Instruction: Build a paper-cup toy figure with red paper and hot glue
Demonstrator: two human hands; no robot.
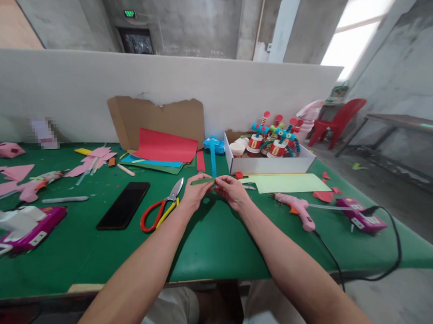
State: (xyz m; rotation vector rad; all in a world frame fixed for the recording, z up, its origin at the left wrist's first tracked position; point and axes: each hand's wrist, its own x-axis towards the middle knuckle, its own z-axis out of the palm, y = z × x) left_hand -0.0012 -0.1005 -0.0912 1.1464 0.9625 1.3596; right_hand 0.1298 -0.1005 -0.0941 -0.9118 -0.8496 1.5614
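Observation:
My left hand and my right hand meet above the middle of the green table, both pinching paper strips. A short dark green strip lies across between my fingertips and sticks out to the left. A blue strip runs from my fingers away toward the far side. Scissors with red and yellow handles lie just left of my left hand. A pink glue gun lies to the right of my right hand.
A black phone lies left of the scissors. At the back stand cardboard, red and coloured sheets, and a white box of paper-cup figures. A pale green sheet and a magenta power block are right; pink scraps left.

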